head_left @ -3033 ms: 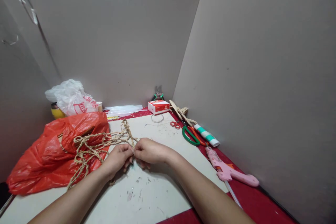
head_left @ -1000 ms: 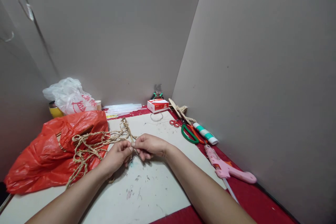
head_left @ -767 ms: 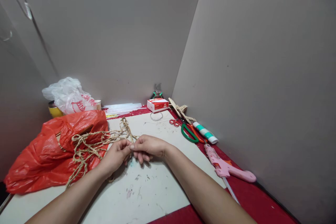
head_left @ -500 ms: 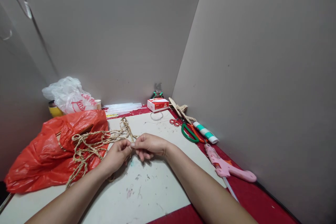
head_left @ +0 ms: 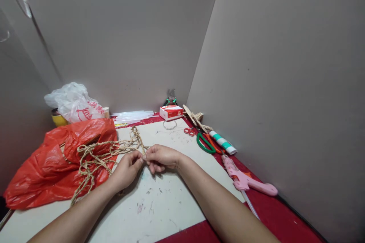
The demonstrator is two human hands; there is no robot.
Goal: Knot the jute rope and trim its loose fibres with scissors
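Observation:
A braided straw cord lies in loops from the red plastic bag across the pale board. One end of it runs up to my fingers. My left hand pinches the cord between thumb and forefinger. Close against it, my right hand pinches the same stretch, its thumb nearly touching the left fingertips and its other fingers curled below. The exact bit between the fingertips is mostly hidden. Just beyond the hands, a folded length of the cord stands out on the board.
The red plastic bag lies left, with a white plastic bag behind it. Clear glue sticks and a red-and-white box line the back. Along the right are green-handled scissors, a striped roll and a pink glue gun.
Both hands keep their pinch in nearly the same place. The whole view has shifted very slightly; the cord and the objects around lie as before.

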